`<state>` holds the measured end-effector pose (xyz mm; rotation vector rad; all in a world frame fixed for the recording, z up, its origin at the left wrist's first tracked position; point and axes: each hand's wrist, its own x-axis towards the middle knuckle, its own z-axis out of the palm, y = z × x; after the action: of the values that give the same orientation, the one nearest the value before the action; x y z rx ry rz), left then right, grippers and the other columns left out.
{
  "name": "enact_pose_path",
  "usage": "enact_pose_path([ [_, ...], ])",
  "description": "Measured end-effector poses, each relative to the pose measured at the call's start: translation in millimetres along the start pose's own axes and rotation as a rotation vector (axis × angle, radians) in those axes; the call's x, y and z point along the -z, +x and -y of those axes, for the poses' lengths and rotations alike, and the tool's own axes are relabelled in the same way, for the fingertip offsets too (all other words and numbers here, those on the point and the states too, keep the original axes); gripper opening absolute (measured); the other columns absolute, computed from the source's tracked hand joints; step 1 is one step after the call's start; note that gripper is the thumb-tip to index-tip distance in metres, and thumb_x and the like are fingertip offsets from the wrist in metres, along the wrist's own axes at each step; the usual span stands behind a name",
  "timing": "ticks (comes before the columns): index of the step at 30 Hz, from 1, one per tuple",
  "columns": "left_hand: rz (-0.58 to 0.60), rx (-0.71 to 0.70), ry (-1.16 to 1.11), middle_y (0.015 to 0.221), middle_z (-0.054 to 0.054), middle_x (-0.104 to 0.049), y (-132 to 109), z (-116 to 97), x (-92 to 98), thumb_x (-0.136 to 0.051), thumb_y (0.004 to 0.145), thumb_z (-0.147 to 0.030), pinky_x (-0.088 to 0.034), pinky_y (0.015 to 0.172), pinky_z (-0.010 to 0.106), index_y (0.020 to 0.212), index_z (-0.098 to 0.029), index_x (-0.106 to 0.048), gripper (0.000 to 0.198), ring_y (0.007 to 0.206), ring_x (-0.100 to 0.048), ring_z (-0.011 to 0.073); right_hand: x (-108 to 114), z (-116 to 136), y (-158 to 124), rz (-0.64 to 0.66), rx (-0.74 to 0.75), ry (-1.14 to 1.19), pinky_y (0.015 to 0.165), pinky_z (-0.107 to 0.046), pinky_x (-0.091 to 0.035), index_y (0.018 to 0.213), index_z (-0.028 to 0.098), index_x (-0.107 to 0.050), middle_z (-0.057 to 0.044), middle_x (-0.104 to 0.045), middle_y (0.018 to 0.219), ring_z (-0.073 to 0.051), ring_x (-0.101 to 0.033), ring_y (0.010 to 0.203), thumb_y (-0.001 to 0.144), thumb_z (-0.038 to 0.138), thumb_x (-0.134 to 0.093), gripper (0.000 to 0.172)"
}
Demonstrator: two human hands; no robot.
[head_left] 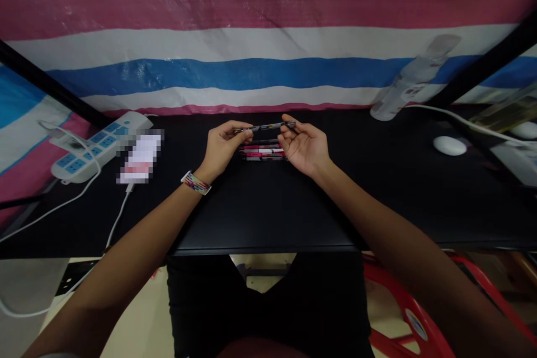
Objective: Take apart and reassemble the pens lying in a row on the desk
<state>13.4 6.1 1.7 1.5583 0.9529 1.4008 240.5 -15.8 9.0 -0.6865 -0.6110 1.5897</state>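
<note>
A dark pen [268, 126] is held level above the black table, its two ends between my hands. My left hand [224, 145] pinches the left end between thumb and fingers; a woven multicoloured band is on that wrist. At the other end, my right hand [308, 145] has its palm turned up and its fingertips closed around the pen's tip. Just below the held pen, several pens [262, 151], some pink and some dark, lie side by side on the table. My right fingers partly cover their right ends.
On the left of the black table [268, 212] are a white power strip [103, 142] and a blurred-out phone [141, 158] on a white cable. A clear bottle [413, 81] and a white mouse-like object [450, 146] stand right. A red stool [403, 302] is below.
</note>
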Motion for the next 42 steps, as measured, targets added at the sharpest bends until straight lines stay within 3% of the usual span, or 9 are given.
enact_pose_path([
  [4, 0.003, -0.02, 0.001, 0.088, 0.005, -0.084, 2, 2, 2.6, -0.09, 0.086, -0.033, -0.067, 0.081, 0.034, 0.101, -0.022, -0.086, 0.018, 0.08, -0.078, 0.0182, -2, 5, 0, 0.021, 0.052, -0.152, 0.087, -0.038, -0.071, 0.115, 0.02, -0.082, -0.007, -0.082, 0.095, -0.021, -0.077, 0.086, 0.094, 0.043, -0.07, 0.033],
  [7, -0.013, -0.025, 0.013, 0.089, 0.005, -0.084, 5, 4, 4.7, -0.09, 0.085, -0.031, -0.066, 0.082, 0.035, 0.102, -0.022, -0.086, 0.019, 0.084, -0.08, 0.0196, 2, 4, 5, 0.016, 0.242, -0.4, 0.076, -0.036, -0.068, 0.106, 0.023, -0.085, -0.004, -0.079, 0.088, -0.019, -0.072, 0.077, 0.087, 0.036, -0.082, 0.022],
  [10, -0.009, -0.019, 0.054, 0.093, 0.007, -0.086, 8, 9, 7.3, -0.088, 0.088, -0.03, -0.066, 0.087, 0.036, 0.106, -0.022, -0.087, 0.02, 0.091, -0.082, 0.0213, 11, 1, 13, -0.015, 0.424, -0.627, 0.087, -0.039, -0.066, 0.097, 0.026, -0.087, -0.003, -0.08, 0.091, -0.022, -0.073, 0.088, 0.086, 0.028, -0.082, 0.012],
  [14, 0.006, -0.014, 0.157, 0.102, 0.009, -0.087, 10, 16, 11.4, -0.085, 0.092, -0.033, -0.066, 0.092, 0.038, 0.11, -0.021, -0.088, 0.022, 0.096, -0.082, 0.0234, 23, -1, 20, -0.029, 0.534, -0.835, 0.108, -0.05, -0.059, 0.097, 0.03, -0.089, -0.005, -0.083, 0.108, -0.029, -0.075, 0.11, 0.087, 0.024, -0.079, 0.015],
  [22, 0.023, -0.084, 0.458, 0.102, 0.008, -0.088, 10, 24, 16.1, -0.085, 0.089, -0.018, -0.06, 0.097, 0.044, 0.1, -0.026, -0.092, 0.016, 0.094, -0.079, 0.0263, 34, -2, 22, 0.047, 0.534, -1.19, 0.12, -0.062, -0.046, 0.1, 0.03, -0.087, -0.007, -0.083, 0.106, -0.034, -0.07, 0.11, 0.091, 0.022, -0.071, 0.021],
  [29, 0.052, -0.122, 0.534, 0.094, 0.006, -0.086, 11, 29, 16.6, -0.085, 0.086, -0.017, -0.058, 0.096, 0.046, 0.096, -0.03, -0.092, 0.017, 0.086, -0.074, 0.0269, 32, -7, 18, 0.053, 0.516, -1.222, 0.12, -0.062, -0.046, 0.097, 0.03, -0.087, -0.009, -0.08, 0.104, -0.035, -0.067, 0.113, 0.09, 0.021, -0.068, 0.022],
  [42, 0.137, -0.086, 0.757, 0.105, 0.007, -0.085, 6, 14, 14.8, -0.071, 0.096, -0.023, -0.054, 0.102, 0.049, 0.105, -0.026, -0.09, 0.021, 0.103, -0.074, 0.029, 30, -5, 15, 0.034, 0.618, -1.587, 0.1, -0.055, -0.057, 0.103, 0.021, -0.087, -0.014, -0.078, 0.109, -0.035, -0.068, 0.108, 0.098, 0.018, -0.059, 0.029],
])
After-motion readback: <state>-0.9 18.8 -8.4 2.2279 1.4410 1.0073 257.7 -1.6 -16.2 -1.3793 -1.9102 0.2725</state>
